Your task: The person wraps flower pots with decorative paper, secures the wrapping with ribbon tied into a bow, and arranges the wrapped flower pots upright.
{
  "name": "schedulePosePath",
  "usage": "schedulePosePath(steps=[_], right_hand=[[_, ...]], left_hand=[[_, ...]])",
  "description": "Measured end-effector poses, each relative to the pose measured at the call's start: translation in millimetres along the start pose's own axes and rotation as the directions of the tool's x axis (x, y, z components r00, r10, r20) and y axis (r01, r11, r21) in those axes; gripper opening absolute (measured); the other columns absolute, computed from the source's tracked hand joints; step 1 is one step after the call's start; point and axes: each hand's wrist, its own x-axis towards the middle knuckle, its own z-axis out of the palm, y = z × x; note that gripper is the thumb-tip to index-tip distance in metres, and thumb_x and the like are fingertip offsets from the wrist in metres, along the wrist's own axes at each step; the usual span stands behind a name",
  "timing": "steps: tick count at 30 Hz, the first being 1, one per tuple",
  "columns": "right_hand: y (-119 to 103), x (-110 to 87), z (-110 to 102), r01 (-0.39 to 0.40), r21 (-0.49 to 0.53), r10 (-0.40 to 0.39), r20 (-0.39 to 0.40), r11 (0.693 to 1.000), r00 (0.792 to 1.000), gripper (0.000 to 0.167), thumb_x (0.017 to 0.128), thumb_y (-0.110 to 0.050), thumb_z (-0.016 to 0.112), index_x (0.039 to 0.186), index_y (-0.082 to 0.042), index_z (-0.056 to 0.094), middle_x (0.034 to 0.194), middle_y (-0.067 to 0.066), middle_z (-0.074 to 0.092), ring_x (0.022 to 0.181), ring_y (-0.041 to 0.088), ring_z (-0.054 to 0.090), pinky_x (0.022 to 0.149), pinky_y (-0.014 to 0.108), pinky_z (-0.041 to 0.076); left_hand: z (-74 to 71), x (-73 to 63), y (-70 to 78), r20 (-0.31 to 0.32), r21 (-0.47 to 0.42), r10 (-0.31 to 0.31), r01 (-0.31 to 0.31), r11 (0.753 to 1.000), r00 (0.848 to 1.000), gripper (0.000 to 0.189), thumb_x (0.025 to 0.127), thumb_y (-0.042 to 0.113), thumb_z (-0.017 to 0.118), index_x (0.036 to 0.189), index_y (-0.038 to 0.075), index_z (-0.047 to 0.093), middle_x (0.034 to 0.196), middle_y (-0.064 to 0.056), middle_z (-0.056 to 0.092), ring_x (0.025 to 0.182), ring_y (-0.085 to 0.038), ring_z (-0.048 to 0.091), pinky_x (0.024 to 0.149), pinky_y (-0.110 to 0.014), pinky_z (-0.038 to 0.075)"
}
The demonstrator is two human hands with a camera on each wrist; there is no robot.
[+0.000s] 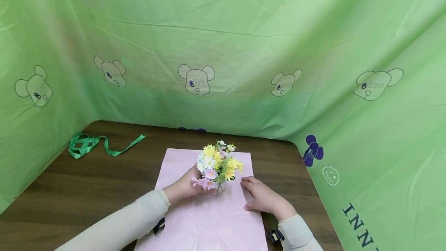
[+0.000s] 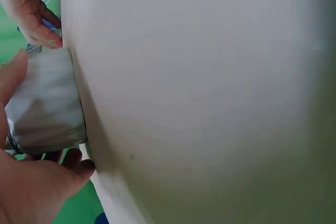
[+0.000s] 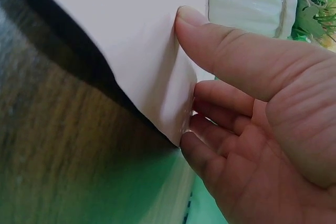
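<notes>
My left hand [image 1: 189, 183] holds a small white flower pot [image 2: 47, 100] from its left side, thumb and fingers round it. Artificial flowers [image 1: 216, 164] in yellow, white and pink fill the pot, and twine [image 3: 284, 3] is tied about it near the rim. It stands on a sheet of pink wrapping paper [image 1: 209, 224], low over the surface in the left wrist view. At the sheet's right edge, my right hand [image 1: 265, 196] rests with thumb and fingertips spread apart on the paper. In the right wrist view that edge lies slightly raised, with dark shadow beneath.
A loosely coiled green ribbon [image 1: 83, 145] lies at the back left of the brown wooden table [image 1: 104, 181]. Green cloth [image 1: 223, 42] printed with bear heads hangs round the back and both sides.
</notes>
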Motion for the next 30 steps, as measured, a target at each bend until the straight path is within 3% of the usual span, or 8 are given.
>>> schedulePosePath(steps=[3, 8, 12, 15, 18, 21, 23, 30], right_hand=[[1.0, 0.4, 1.2, 0.003, 0.008, -0.003, -0.002, 1.0, 1.0, 0.077, 0.079, -0.019, 0.087, 0.141, 0.01, 0.052, 0.15, 0.023, 0.048, 0.138, 0.04, 0.047, 0.111, 0.055, 0.04], [3.7, 1.4, 5.0, 0.008, 0.015, -0.008, 0.004, 1.0, 1.0, 0.077, 0.08, -0.02, 0.086, 0.142, 0.011, 0.052, 0.151, 0.023, 0.048, 0.139, 0.04, 0.047, 0.112, 0.055, 0.04], [5.3, 2.4, 7.6, 0.001, 0.019, -0.001, 0.011, 1.0, 1.0, 0.077, 0.081, -0.022, 0.085, 0.143, 0.01, 0.051, 0.152, 0.022, 0.047, 0.14, 0.039, 0.046, 0.112, 0.054, 0.04], [5.1, 2.3, 8.0, -0.003, 0.018, 0.003, 0.013, 1.0, 1.0, 0.077, 0.081, -0.022, 0.085, 0.144, 0.009, 0.051, 0.152, 0.021, 0.047, 0.14, 0.038, 0.046, 0.112, 0.053, 0.04], [4.3, 1.5, 6.8, 0.011, 0.017, -0.011, 0.007, 1.0, 1.0, 0.077, 0.08, -0.021, 0.086, 0.143, 0.009, 0.052, 0.151, 0.021, 0.048, 0.139, 0.038, 0.047, 0.111, 0.054, 0.041], [3.8, 0.7, 4.7, 0.019, 0.014, -0.019, 0.004, 1.0, 1.0, 0.077, 0.081, -0.022, 0.086, 0.143, 0.008, 0.052, 0.151, 0.022, 0.048, 0.138, 0.038, 0.048, 0.11, 0.054, 0.042], [4.3, 0.4, 3.4, 0.018, 0.018, -0.018, 0.002, 1.0, 1.0, 0.077, 0.081, -0.022, 0.086, 0.143, 0.007, 0.052, 0.151, 0.022, 0.048, 0.138, 0.039, 0.048, 0.11, 0.054, 0.042], [6.7, -0.8, 1.6, 0.017, 0.011, -0.017, -0.004, 1.0, 1.0, 0.076, 0.081, -0.023, 0.087, 0.142, 0.007, 0.053, 0.15, 0.023, 0.047, 0.139, 0.039, 0.047, 0.11, 0.054, 0.042]], left_hand=[[-1.6, 1.3, -3.4, 0.036, 0.039, 0.017, -0.018, 0.999, 0.999, 0.097, 0.073, 0.019, 0.093, 0.151, -0.001, 0.038, 0.143, -0.016, 0.056, 0.134, -0.032, 0.053, 0.118, -0.05, 0.036], [-2.4, -0.5, -14.4, 0.056, 0.244, 0.055, -0.067, 0.967, 0.997, 0.082, 0.07, 0.027, 0.095, 0.136, -0.003, 0.056, 0.131, -0.015, 0.067, 0.123, -0.032, 0.06, 0.113, -0.051, 0.041], [-2.0, -0.3, -19.4, 0.066, 0.175, 0.069, -0.08, 0.981, 0.995, 0.082, 0.071, 0.024, 0.094, 0.139, 0.001, 0.055, 0.135, -0.011, 0.066, 0.127, -0.029, 0.059, 0.115, -0.047, 0.04], [-0.9, 0.0, -19.4, 0.063, 0.089, 0.023, -0.028, 0.996, 0.998, 0.084, 0.07, 0.021, 0.095, 0.141, 0.0, 0.054, 0.134, -0.01, 0.066, 0.126, -0.027, 0.061, 0.114, -0.045, 0.042], [-0.3, 0.3, -16.4, 0.041, 0.08, -0.097, 0.093, 0.992, 0.994, 0.091, 0.067, 0.025, 0.096, 0.142, -0.001, 0.051, 0.132, -0.011, 0.066, 0.121, -0.025, 0.062, 0.111, -0.046, 0.044], [-0.4, 3.3, -10.2, 0.023, 0.076, -0.236, 0.234, 0.969, 0.971, 0.101, 0.064, 0.032, 0.097, 0.145, 0.002, 0.046, 0.131, -0.008, 0.063, 0.118, -0.023, 0.06, 0.108, -0.048, 0.045], [-1.3, 6.5, -6.1, 0.011, 0.096, -0.283, 0.28, 0.955, 0.959, 0.103, 0.061, 0.036, 0.097, 0.144, 0.004, 0.046, 0.129, -0.005, 0.061, 0.116, -0.02, 0.059, 0.107, -0.047, 0.045], [-1.2, 13.4, -0.3, -0.035, 0.211, -0.197, 0.2, 0.957, 0.98, 0.091, 0.059, 0.034, 0.095, 0.134, 0.006, 0.053, 0.12, -0.002, 0.059, 0.105, -0.016, 0.057, 0.098, -0.039, 0.049]])
